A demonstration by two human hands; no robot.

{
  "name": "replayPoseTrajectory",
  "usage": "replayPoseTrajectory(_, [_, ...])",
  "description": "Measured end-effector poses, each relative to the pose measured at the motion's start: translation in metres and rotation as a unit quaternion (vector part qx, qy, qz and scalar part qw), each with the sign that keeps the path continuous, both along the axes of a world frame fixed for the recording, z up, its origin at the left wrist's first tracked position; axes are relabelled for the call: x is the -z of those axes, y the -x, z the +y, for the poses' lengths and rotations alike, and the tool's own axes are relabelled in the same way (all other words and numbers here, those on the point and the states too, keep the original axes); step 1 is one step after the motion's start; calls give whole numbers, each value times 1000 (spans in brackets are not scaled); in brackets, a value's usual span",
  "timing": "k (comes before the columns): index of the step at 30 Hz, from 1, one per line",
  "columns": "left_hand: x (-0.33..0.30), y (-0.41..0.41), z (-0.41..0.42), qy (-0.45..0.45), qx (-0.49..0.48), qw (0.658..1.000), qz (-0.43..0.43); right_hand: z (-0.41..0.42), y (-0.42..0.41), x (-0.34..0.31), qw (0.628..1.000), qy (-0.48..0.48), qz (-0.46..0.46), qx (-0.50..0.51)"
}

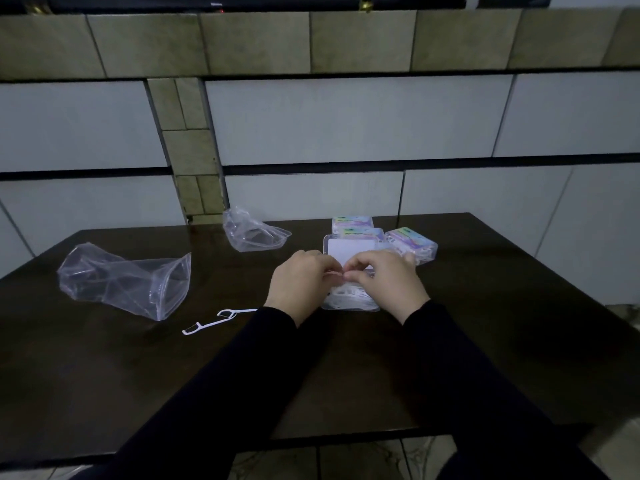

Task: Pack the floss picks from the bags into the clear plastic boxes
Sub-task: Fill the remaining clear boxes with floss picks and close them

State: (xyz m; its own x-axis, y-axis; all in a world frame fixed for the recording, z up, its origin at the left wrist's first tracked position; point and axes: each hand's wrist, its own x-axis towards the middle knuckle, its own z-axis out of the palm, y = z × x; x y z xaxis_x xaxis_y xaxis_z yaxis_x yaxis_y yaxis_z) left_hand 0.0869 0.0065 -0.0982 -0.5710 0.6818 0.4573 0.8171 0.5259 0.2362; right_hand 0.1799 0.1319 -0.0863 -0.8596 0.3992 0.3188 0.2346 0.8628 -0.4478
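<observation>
Both the left hand (300, 279) and right hand (382, 276) pinch something small, unclear what, over the open clear box (349, 301) of floss picks, seemingly mid-packing; next, likely the two loose picks (220, 319) on the surface (311, 375).

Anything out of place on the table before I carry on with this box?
Two loose floss picks lie on the table left of the left hand, outside the open box that both hands work over. The right hand meets the left there. Both bags look empty.

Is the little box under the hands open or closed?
Open. The clear box has its lid tipped up behind both hands, and white floss picks show inside.
</observation>
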Motion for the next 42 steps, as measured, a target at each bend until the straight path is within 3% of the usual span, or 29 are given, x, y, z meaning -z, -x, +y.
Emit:
replayPoseTrajectory(6, [-11,8,-10,-5,-16,998,-57,10,-7,-4,999,-4,2,45])
replayPoseTrajectory(11, [-13,7,-12,65,-21,990,-125,20,-20,-9,993,13,-84,81])
replayPoseTrajectory(15, [-11,0,-8,67,-17,993,-97,20,-24,-12,988,4,-131,88])
replayPoseTrajectory(38, [-21,10,-17,44,-37,993,-107,1,-17,-13,996,-26,-58,68])
replayPoseTrajectory(42, [-28,19,-33,93,-63,985,-132,-20,-9,-15,997,-59,-27,35])
